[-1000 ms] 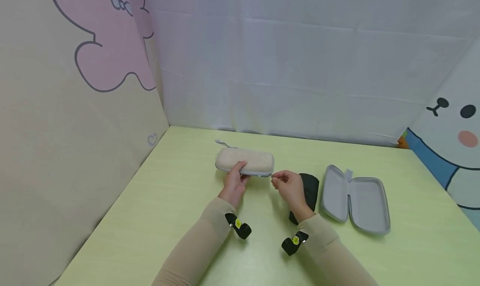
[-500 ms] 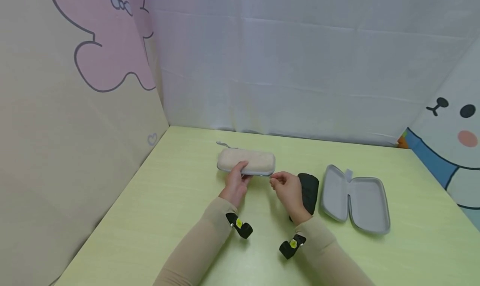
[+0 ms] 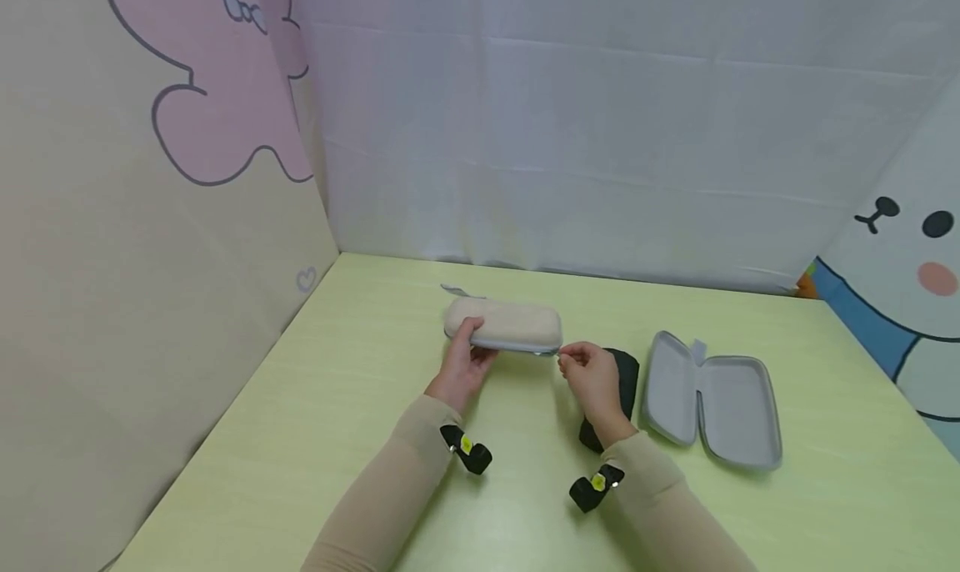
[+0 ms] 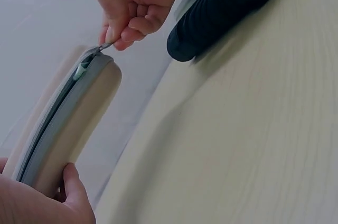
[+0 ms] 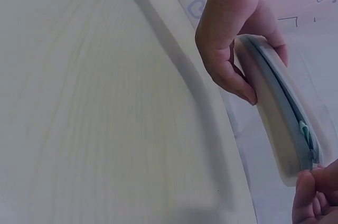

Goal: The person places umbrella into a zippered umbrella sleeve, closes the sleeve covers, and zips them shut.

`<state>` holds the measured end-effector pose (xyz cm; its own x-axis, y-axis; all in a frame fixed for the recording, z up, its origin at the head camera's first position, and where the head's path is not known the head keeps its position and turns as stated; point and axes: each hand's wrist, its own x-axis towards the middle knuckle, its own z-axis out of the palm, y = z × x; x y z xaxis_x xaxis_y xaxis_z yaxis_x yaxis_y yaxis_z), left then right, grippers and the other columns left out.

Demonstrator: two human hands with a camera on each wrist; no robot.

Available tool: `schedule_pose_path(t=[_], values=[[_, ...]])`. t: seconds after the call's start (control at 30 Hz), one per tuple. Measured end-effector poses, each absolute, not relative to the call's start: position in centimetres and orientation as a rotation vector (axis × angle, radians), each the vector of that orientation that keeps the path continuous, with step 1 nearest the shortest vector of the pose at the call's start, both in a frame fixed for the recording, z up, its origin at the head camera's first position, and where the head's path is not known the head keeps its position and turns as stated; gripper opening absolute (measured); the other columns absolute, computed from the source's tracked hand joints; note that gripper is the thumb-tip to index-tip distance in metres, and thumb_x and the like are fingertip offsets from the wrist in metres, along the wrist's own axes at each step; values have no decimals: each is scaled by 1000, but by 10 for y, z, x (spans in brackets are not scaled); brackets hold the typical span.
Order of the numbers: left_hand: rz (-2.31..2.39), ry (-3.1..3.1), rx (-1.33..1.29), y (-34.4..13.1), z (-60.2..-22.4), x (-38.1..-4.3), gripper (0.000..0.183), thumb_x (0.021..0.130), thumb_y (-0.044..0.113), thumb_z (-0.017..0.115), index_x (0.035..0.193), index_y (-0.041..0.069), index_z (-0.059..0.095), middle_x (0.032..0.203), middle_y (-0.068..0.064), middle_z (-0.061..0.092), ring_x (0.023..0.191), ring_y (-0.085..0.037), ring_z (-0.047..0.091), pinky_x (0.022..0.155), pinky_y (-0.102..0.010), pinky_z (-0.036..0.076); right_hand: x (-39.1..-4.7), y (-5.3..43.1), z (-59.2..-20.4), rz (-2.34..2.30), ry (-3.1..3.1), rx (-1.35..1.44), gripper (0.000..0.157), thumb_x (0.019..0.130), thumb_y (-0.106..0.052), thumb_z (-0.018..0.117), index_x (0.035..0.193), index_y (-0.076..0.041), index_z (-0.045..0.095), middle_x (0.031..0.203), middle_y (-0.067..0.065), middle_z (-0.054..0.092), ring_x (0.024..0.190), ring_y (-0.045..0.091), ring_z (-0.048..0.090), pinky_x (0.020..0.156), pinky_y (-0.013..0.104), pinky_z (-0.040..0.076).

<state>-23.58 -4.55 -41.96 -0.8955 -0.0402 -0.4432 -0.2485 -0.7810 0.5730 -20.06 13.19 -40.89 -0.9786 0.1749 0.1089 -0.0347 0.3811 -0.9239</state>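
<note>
L hand (image 3: 459, 370) grips tan case (image 3: 519, 323); R hand (image 3: 594, 382) pinches zip tab (image 4: 106, 46) at its end; looks like zip step; next prob. needs steady hold, soft tug

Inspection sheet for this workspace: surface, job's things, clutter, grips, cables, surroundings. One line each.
Surface: pale yellow-green table, faint wood-grain lines.
Job's things: beige case, zip parted along the side seen in the wrist views; small green bit shows in the gap near the zip pull.
Clutter: black object, partly hidden by the right forearm in the head view; grey-lined case lying open to its right.
Grips: left grip holds the beige case; right grip pinches the zip pull.
Cables: nothing seen.
Surroundings: whitish sheet behind; cartoon prints on the side walls, pink figure left, white face right.
</note>
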Motion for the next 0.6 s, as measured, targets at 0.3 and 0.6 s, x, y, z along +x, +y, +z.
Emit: schedule_pose_path(t=[0.3,0.6], values=[[2675,1108,-599,-55,-411,-234,60,84,11,62,133,-1,31,116,-19,43,106,-27,49,92,-34,44,-207,145,-407,1438,-2508,-132,11,86,-1,57,87,2,67,75,10,65,64,18,57,51,21,43],[2531,1261,-484,-62,-414,-239,58,83,12,62,133,-3,36,119,-18,46,102,-24,50,88,-32,45,-213,165,-412,1262,-2572,-129,12,86,-4,55,86,0,66,75,9,63,65,21,54,55,27,41]])
